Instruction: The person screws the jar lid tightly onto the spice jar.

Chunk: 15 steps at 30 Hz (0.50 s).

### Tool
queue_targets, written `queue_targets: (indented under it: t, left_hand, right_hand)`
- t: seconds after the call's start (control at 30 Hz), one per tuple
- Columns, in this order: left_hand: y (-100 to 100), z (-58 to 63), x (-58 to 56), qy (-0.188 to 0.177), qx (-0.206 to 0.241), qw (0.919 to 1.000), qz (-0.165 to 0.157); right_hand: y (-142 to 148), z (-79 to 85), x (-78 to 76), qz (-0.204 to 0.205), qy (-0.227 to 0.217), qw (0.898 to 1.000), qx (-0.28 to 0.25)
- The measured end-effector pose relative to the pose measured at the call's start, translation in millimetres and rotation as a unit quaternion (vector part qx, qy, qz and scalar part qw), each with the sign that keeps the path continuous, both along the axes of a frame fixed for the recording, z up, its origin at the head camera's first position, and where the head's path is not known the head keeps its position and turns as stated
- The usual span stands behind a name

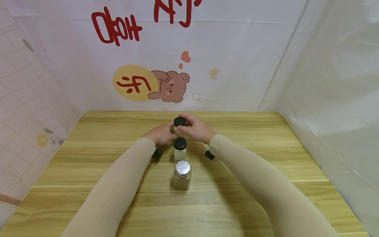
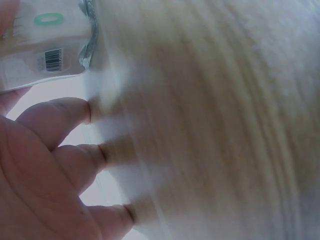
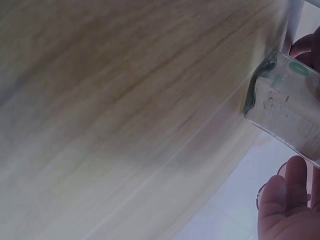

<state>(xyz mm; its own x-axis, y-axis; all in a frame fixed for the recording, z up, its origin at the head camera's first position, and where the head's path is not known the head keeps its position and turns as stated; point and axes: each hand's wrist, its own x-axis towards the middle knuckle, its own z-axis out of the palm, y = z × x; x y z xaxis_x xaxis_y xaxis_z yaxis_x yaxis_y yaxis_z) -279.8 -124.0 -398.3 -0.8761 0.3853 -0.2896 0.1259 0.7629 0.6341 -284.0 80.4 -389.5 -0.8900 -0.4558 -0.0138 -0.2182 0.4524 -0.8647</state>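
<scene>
At the far part of the table, both hands are at a small clear glass jar with a black lid (image 1: 179,121). My right hand (image 1: 199,129) grips it from the right, thumb on the near side and fingers at the far side. From the left, my left hand (image 1: 162,133) holds it between thumb and forefinger; its other fingers (image 2: 75,162) reach to the wooden surface. A barcode and a green mark show on the glass jar (image 2: 45,47) in the left wrist view. In the right wrist view, the jar's base (image 3: 260,90) is close to the tabletop.
Nearer on the wooden table (image 1: 180,217), a second black-lidded jar (image 1: 180,149) and a larger silver-lidded jar (image 1: 182,175) stand in line with the held one. Small black pieces (image 1: 210,155) show by both wrists. Printed white cloth (image 1: 237,59) hangs behind and at the sides.
</scene>
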Motion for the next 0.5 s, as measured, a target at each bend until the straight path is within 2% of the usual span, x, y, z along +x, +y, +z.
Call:
queue_targets:
  t: [0.33, 0.5]
  left_hand:
    - [-0.1, -1.2, -0.8, -0.002, 0.007, 1.0, 0.002]
    - [-0.7, -1.4, -0.2, -0.001, 0.006, 1.0, -0.001]
  right_hand:
    - [-2.3, -3.1, 1.0, -0.014, 0.006, 1.0, -0.015]
    - [-1.8, -3.9, 0.0, -0.008, 0.001, 1.0, -0.018]
